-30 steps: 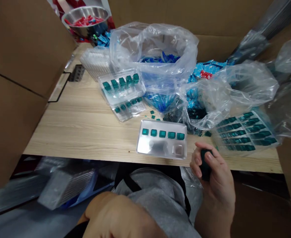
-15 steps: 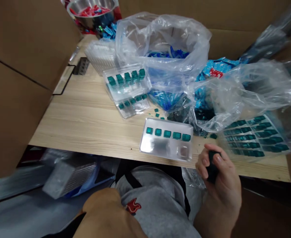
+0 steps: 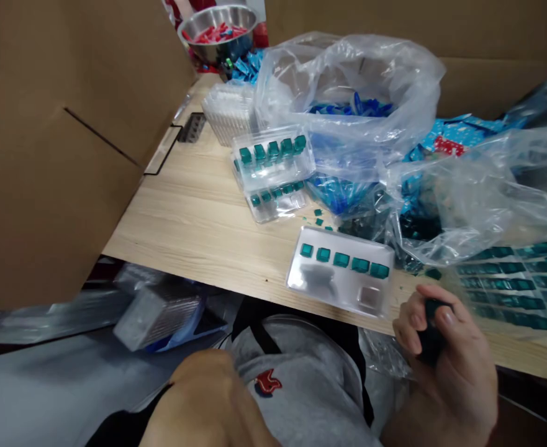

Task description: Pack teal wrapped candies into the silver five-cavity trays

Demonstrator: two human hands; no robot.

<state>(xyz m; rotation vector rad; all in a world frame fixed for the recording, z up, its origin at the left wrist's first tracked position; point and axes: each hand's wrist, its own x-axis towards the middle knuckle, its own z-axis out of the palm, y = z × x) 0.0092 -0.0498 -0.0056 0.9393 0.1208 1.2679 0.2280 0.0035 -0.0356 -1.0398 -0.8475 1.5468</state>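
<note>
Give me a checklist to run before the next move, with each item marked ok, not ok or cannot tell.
1. Right hand has a grip on the dark green item: ok, fingers curled around it.
2. Shallow tray lies flat on the table: ok, close to the front edge.
3. Five teal pieces stand in one row in that tray: ok.
4. No scraps on the tabletop: not ok, small green scraps lie just beyond the tray.
5. Left hand has nothing in its fingers: cannot tell, the fingers are out of sight.
</note>
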